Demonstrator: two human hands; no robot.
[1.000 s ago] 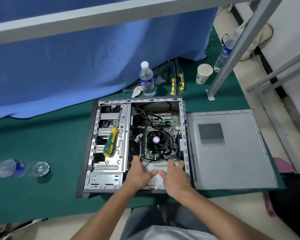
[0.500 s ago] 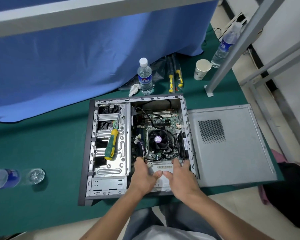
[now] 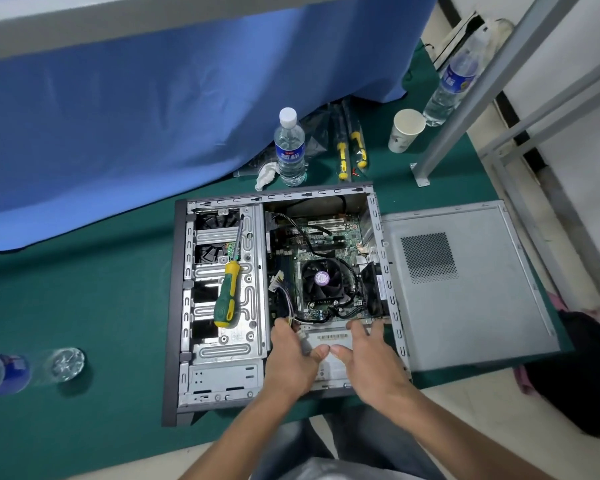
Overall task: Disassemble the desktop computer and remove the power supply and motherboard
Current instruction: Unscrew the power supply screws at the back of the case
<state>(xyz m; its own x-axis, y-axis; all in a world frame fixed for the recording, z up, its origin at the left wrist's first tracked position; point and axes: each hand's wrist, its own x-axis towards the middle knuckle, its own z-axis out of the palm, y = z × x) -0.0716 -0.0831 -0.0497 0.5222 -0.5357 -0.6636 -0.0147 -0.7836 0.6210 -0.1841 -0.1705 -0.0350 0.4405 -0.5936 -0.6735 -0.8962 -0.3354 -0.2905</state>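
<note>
No text can be read with certainty. A barcode sticker (image 3: 332, 337), its digits too small, is seen on the power supply (image 3: 329, 355). White characters, illegible, are printed on the water bottle's (image 3: 289, 147) blue label behind the computer case (image 3: 174, 306).

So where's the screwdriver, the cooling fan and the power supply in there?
screwdriver (image 3: 228, 295): head view, on its green and yellow handle.
cooling fan (image 3: 322, 279): head view, on the purple hub sticker.
power supply (image 3: 329, 338): head view, on the barcode label between the two hands.
</note>
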